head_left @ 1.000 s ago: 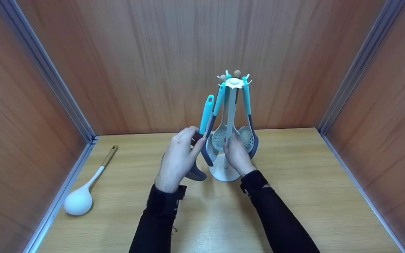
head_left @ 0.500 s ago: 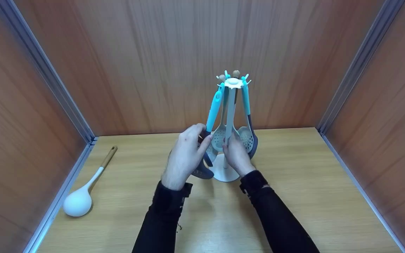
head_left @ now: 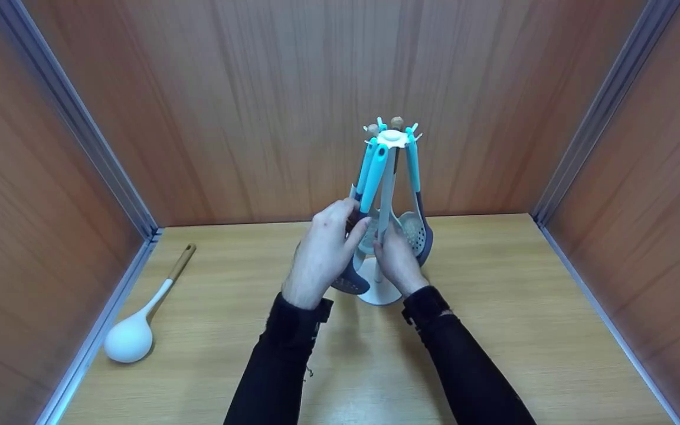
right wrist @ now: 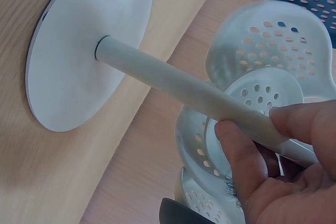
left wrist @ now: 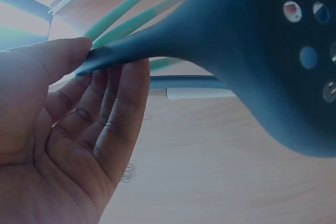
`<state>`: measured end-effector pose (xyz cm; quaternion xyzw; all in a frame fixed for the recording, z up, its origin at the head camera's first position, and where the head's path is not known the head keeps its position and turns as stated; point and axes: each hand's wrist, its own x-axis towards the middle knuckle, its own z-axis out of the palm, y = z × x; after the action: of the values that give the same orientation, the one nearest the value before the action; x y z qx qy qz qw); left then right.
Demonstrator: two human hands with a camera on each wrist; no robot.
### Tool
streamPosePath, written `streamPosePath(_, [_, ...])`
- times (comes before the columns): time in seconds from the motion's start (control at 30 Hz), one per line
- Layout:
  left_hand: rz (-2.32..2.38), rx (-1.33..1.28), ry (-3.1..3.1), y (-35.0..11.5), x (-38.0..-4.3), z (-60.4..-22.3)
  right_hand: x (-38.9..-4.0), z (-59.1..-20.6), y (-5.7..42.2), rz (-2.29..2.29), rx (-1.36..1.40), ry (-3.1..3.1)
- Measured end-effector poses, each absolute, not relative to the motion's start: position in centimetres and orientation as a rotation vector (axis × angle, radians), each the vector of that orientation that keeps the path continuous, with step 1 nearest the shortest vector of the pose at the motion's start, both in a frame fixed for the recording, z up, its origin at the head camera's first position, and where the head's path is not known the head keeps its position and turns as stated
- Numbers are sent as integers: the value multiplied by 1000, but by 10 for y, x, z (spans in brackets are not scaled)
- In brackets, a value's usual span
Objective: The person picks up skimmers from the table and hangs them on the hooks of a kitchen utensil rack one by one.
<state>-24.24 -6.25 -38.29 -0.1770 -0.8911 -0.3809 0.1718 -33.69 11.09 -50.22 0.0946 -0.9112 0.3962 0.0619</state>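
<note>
My left hand (head_left: 329, 247) pinches the dark neck of a slotted skimmer (left wrist: 252, 40) between thumb and fingers. Its turquoise handle (head_left: 373, 180) points up, its looped tip just below the rack's white top (head_left: 392, 139) in the head view. The perforated dark head hangs beneath the hand. Around the white post (right wrist: 168, 82) of the utensil rack, my right hand (head_left: 398, 260) curls its thumb and fingers, partway up from the round base (right wrist: 58, 66). Several utensils hang on the rack, among them a pale perforated skimmer (right wrist: 268, 40) behind the right hand.
A white ladle (head_left: 130, 337) with a wooden handle lies on the table at the left. Wooden panels (head_left: 257, 106) with grey metal edging enclose the table (head_left: 552, 330) at the back and both sides.
My left hand has carried the skimmer rightward and slightly up to the rack, bringing its handle tip close under the white top. The right hand stays on the post.
</note>
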Motion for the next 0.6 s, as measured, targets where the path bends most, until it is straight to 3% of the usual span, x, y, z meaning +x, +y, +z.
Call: streamPosePath(0.6, [-1070, -524, -2557, -57, -252, -380, -337, -504, 110, 1107, 326, -2704])
